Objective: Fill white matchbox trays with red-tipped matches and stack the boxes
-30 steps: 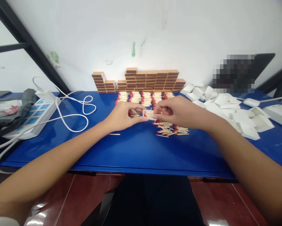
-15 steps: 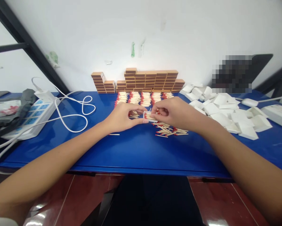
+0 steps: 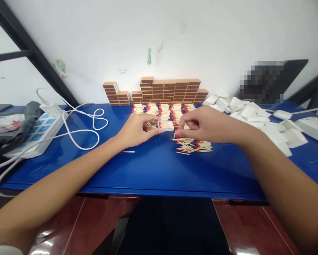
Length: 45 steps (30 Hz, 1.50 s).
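My left hand (image 3: 137, 130) pinches a small white matchbox tray (image 3: 166, 125) holding matches, a little above the blue table (image 3: 153, 166). My right hand (image 3: 201, 124) is just right of the tray, its fingertips closed on a few matches at the tray's right end. Below my right hand lies a loose pile of red-tipped matches (image 3: 192, 146). Neat rows of matches (image 3: 164, 110) lie behind my hands. One single match (image 3: 128, 152) rests near my left wrist.
A wall of stacked brown matchboxes (image 3: 159, 90) stands at the back against the wall. White empty trays (image 3: 256, 118) are heaped at the right. A white power strip (image 3: 36, 132) with looping white cables (image 3: 81, 129) sits at the left, beside a grey bundle.
Both hands have lifted slightly away from me with the tray. My right fingers have shifted to the tray's right end, just above the loose pile.
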Motion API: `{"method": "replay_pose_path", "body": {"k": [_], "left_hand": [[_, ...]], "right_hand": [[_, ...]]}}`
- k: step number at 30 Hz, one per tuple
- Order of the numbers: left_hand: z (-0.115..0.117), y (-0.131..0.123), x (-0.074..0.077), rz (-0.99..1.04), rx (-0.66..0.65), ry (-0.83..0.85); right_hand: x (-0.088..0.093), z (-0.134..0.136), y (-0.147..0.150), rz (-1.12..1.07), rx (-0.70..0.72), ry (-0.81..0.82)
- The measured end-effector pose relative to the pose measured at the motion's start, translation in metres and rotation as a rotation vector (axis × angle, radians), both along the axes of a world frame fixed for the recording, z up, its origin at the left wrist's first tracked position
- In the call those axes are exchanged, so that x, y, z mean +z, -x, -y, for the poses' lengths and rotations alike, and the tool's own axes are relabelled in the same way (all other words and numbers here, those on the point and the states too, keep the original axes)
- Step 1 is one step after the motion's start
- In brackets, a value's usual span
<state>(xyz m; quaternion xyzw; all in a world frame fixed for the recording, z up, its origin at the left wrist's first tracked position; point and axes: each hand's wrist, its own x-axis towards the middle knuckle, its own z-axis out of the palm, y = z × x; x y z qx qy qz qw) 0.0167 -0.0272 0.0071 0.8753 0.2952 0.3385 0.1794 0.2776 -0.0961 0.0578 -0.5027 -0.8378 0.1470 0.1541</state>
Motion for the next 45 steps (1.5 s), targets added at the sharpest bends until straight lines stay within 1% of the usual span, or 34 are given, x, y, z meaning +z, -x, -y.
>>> {"method": "replay_pose_path", "body": {"k": [2,4,7,14,20,24,28,33,36,41,45], "left_hand": [[-0.003,0.002,0.0,-0.008,0.01,-0.041],[-0.004,0.002,0.0,-0.016,0.005,-0.061],[-0.003,0.002,0.001,-0.03,0.002,-0.075],[-0.005,0.001,-0.002,-0.016,-0.041,-0.066],[-0.004,0.001,0.0,-0.027,-0.043,-0.097],[-0.003,0.001,0.0,-0.037,-0.034,-0.102],[-0.004,0.001,-0.001,-0.03,-0.034,-0.108],[-0.004,0.001,-0.002,-0.046,-0.041,-0.131],[-0.004,0.001,-0.002,-0.051,-0.05,-0.154],[-0.006,0.001,-0.003,-0.055,-0.063,-0.164],[-0.006,0.002,-0.002,-0.057,-0.069,-0.177]], "right_hand": [[0.003,0.003,-0.001,0.087,0.067,0.165],[0.004,0.005,0.0,0.151,0.099,0.261],[0.003,0.007,0.004,0.176,0.105,0.309],[-0.002,0.006,0.003,0.15,0.081,0.445],[-0.009,0.005,0.004,0.085,0.04,0.455],[-0.012,0.002,0.005,0.091,0.073,0.414],[-0.004,0.003,0.004,0.087,0.062,0.379],[0.01,0.008,0.001,0.229,0.052,0.399],[0.009,0.009,0.002,0.273,0.042,0.412],[0.006,0.005,0.002,0.275,0.065,0.431],[0.006,0.004,-0.002,0.281,0.023,0.403]]}}
